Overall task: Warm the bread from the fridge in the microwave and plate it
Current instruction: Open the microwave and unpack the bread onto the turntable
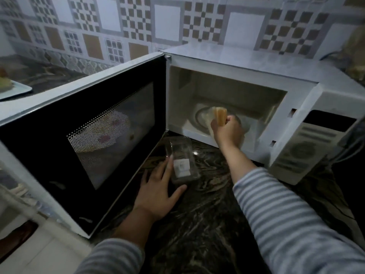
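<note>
A white microwave (246, 62) stands on the dark marbled counter with its door (83, 135) swung wide open to the left. My right hand (227, 133) reaches into the cavity and grips slices of bread (220, 115), held on edge just above the glass turntable (203, 115). My left hand (158, 192) rests on the counter with its fingers spread, touching a clear plastic bread container (182, 161) that lies in front of the microwave. The container has a white label and looks empty.
The microwave's control panel (308, 153) faces right of the cavity. A pale plate (13, 91) with some food sits at the far left on the counter. Patterned wall tiles rise behind. The counter's front edge drops to a light floor at the lower left.
</note>
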Demonstrator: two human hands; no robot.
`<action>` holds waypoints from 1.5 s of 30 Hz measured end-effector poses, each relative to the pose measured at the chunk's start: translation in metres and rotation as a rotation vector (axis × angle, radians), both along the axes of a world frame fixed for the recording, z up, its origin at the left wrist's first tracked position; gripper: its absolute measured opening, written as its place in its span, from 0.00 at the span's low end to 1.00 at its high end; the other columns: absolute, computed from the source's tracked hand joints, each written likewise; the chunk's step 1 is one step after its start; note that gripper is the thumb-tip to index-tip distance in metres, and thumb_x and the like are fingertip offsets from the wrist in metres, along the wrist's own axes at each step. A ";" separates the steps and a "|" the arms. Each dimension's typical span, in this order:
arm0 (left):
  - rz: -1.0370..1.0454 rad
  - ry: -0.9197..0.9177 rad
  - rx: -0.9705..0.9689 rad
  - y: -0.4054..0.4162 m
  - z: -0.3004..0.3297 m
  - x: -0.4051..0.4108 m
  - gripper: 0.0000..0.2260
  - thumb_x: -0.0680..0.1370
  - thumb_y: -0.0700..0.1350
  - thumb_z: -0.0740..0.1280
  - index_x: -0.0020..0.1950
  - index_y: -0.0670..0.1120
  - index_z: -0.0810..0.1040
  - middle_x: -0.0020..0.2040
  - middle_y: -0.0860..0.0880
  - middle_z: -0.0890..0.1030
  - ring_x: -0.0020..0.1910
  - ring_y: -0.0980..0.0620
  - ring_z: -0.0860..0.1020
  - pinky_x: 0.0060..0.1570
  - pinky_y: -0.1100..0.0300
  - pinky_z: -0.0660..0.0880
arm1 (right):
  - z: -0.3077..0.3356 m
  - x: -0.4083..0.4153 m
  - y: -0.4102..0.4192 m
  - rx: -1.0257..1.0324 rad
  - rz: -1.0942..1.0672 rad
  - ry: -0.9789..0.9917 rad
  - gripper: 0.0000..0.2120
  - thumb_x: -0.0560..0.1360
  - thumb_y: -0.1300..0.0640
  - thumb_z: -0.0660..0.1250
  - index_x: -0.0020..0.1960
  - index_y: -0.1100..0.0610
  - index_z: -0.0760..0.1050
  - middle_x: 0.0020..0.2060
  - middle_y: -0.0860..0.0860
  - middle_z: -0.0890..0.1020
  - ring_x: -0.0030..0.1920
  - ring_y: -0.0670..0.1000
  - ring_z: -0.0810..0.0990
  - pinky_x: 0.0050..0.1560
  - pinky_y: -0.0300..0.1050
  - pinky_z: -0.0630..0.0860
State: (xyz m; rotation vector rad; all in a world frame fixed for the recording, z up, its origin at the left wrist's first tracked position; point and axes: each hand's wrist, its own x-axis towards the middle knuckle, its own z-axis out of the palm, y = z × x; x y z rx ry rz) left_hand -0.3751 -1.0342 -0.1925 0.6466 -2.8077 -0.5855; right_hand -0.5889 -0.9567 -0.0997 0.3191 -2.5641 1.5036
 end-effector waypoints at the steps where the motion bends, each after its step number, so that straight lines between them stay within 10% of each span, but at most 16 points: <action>1: 0.010 -0.009 0.006 0.000 0.000 -0.001 0.37 0.77 0.67 0.51 0.75 0.57 0.31 0.79 0.54 0.47 0.77 0.55 0.49 0.76 0.48 0.46 | -0.002 -0.012 -0.010 0.015 -0.011 0.009 0.15 0.72 0.50 0.66 0.52 0.60 0.78 0.43 0.54 0.82 0.43 0.57 0.79 0.40 0.41 0.66; 21: -0.005 0.031 -0.008 -0.013 -0.007 -0.009 0.36 0.75 0.68 0.42 0.77 0.53 0.34 0.79 0.54 0.48 0.77 0.57 0.47 0.75 0.50 0.41 | -0.019 -0.050 -0.062 0.267 -0.017 0.063 0.34 0.68 0.39 0.69 0.63 0.62 0.70 0.59 0.61 0.78 0.61 0.62 0.75 0.59 0.53 0.72; 33: -0.063 0.178 -0.081 -0.008 -0.007 0.000 0.38 0.76 0.67 0.49 0.78 0.49 0.36 0.77 0.54 0.37 0.78 0.50 0.43 0.75 0.46 0.43 | -0.046 0.094 0.058 0.382 0.187 0.099 0.17 0.75 0.55 0.66 0.63 0.57 0.75 0.58 0.55 0.79 0.61 0.58 0.75 0.61 0.50 0.72; 40: -0.265 0.347 -0.321 0.049 0.010 0.000 0.33 0.77 0.61 0.55 0.78 0.47 0.54 0.76 0.46 0.55 0.76 0.43 0.51 0.72 0.37 0.42 | -0.028 0.147 0.143 0.433 0.165 0.303 0.14 0.75 0.59 0.64 0.60 0.54 0.77 0.56 0.51 0.79 0.59 0.53 0.75 0.61 0.46 0.70; 45: -0.550 0.222 -0.130 0.108 0.012 -0.017 0.34 0.75 0.66 0.52 0.76 0.50 0.60 0.78 0.48 0.56 0.78 0.47 0.50 0.73 0.37 0.50 | -0.043 0.166 0.199 0.421 0.103 0.340 0.11 0.75 0.60 0.65 0.55 0.52 0.80 0.53 0.49 0.81 0.57 0.52 0.76 0.59 0.50 0.73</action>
